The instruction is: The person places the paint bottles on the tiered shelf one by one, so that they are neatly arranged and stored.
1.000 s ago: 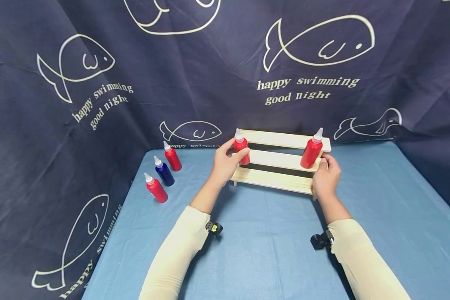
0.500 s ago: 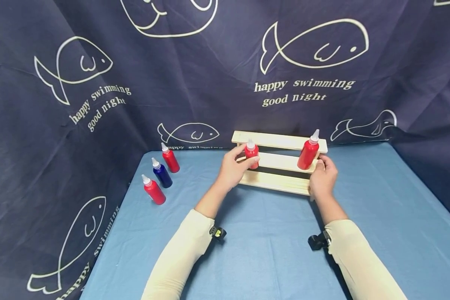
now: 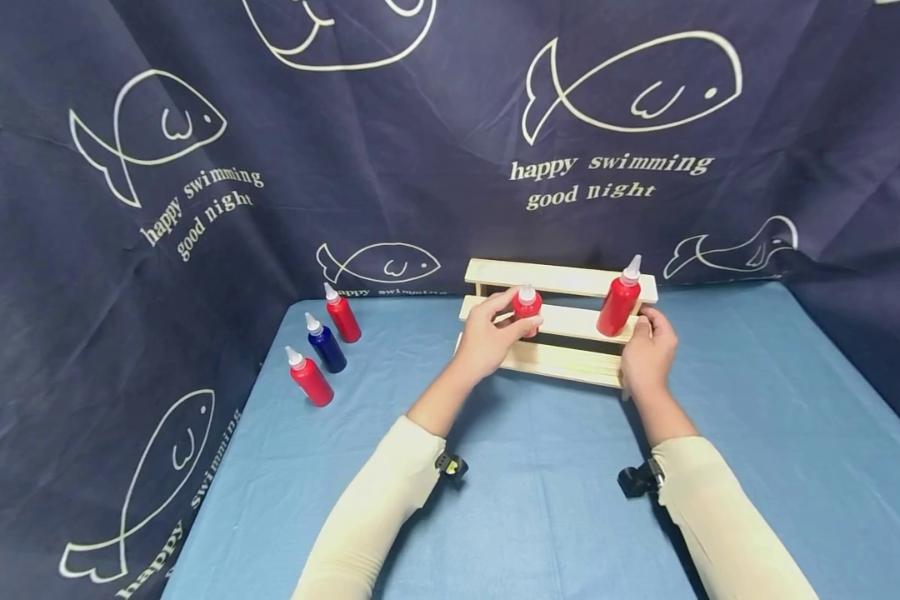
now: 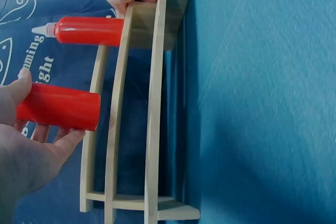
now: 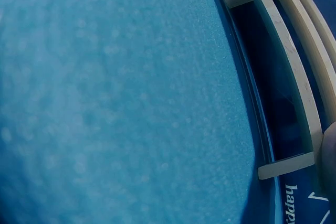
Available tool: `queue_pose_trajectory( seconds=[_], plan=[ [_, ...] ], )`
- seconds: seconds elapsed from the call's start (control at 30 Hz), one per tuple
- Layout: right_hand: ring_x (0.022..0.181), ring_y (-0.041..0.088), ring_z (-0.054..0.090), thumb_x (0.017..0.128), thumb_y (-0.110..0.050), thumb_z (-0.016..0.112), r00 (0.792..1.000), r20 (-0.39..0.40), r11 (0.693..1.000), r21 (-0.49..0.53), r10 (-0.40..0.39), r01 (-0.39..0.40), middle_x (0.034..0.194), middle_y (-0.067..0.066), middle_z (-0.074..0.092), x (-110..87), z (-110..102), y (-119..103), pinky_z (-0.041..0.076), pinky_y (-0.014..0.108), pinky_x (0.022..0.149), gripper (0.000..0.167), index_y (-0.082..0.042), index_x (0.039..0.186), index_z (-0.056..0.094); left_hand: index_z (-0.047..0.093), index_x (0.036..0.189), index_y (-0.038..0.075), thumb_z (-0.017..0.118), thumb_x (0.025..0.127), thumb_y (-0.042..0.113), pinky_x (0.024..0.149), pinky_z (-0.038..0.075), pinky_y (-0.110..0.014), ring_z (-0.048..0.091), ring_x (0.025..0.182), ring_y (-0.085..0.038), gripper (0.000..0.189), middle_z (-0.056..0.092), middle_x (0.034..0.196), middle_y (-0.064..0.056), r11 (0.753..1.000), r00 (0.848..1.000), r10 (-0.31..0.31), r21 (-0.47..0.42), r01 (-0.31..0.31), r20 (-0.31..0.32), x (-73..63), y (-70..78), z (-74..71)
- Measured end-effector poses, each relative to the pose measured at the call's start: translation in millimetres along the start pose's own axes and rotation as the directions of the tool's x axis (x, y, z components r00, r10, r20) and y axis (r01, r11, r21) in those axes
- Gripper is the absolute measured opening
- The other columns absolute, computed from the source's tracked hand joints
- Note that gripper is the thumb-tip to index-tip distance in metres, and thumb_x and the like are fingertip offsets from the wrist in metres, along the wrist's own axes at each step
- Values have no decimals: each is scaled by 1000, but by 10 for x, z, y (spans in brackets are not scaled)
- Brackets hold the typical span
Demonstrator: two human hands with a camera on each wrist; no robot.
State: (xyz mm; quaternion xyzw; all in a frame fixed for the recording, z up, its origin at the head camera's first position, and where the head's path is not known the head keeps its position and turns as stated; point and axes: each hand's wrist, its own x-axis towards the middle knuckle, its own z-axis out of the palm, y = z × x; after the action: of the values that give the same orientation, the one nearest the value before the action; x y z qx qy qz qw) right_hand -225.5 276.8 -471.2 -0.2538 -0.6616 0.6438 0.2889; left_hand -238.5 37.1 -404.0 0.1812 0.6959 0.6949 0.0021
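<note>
My left hand (image 3: pixel 487 340) grips a red squeeze bottle (image 3: pixel 527 303) with a white nozzle, thumb on one side and fingers on the other. In the left wrist view, the held bottle's base (image 4: pixel 96 111) hangs slightly above the middle board of the three-tier wooden rack (image 3: pixel 562 363). A second red bottle (image 3: pixel 619 308) stands upright at the right of that middle tier. My right hand (image 3: pixel 648 350) holds the rack's right end, thumb near the middle board. Only an edge of the right hand (image 5: pixel 329 145) shows in the right wrist view.
At the left of the blue-covered table (image 3: pixel 540 500) stand a red bottle (image 3: pixel 343 318), a blue bottle (image 3: pixel 327 348) and another red bottle (image 3: pixel 312 382). Dark cloth (image 3: pixel 457 167) with fish drawings hangs close behind the rack and along the left side.
My left hand has carried the red bottle rightward, from the rack's left end toward its middle. The right hand stays at the rack's right end.
</note>
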Motion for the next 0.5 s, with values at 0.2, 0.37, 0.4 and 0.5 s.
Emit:
queue_pose_trajectory(
  seconds=[0.2, 0.37, 0.4, 0.5],
  plan=[
    [124, 15, 55, 111, -9, 44, 1000, 15, 1000, -12, 0, 0, 134, 16, 63, -1, 9, -14, 44, 24, 105, 35, 4, 137, 63, 70, 138, 4, 85, 86, 4, 97, 62, -31, 70, 119, -25, 54, 71, 128, -19, 1000, 1000, 8, -2, -8, 1, 12, -25, 67],
    [125, 15, 55, 111, -9, 44, 1000, 11, 1000, -6, -4, 4, 134, 17, 63, 9, 5, -12, 44, 26, 108, 35, 5, 137, 63, 69, 139, 5, 85, 87, 5, 98, 61, -28, 70, 121, -25, 54, 70, 130, -17, 1000, 1000, 17, 2, -17, 16, 37, -51, 141],
    [125, 15, 55, 111, -9, 44, 1000, 9, 1000, -6, -2, 2, 134, 17, 63, 12, 3, -10, 44, 26, 108, 35, 5, 137, 63, 69, 140, 5, 85, 87, 5, 97, 62, -28, 70, 122, -25, 55, 70, 130, -17, 1000, 1000, 19, -4, -19, 23, 43, -58, 159],
    [126, 15, 55, 111, -9, 44, 1000, 5, 1000, -2, 0, 0, 133, 16, 63, 17, -4, -8, 44, 26, 109, 35, 5, 137, 64, 67, 141, 5, 84, 88, 5, 95, 62, -27, 70, 121, -26, 55, 69, 131, -17, 1000, 999, 20, -25, -19, 41, 52, -74, 220]
  ],
)
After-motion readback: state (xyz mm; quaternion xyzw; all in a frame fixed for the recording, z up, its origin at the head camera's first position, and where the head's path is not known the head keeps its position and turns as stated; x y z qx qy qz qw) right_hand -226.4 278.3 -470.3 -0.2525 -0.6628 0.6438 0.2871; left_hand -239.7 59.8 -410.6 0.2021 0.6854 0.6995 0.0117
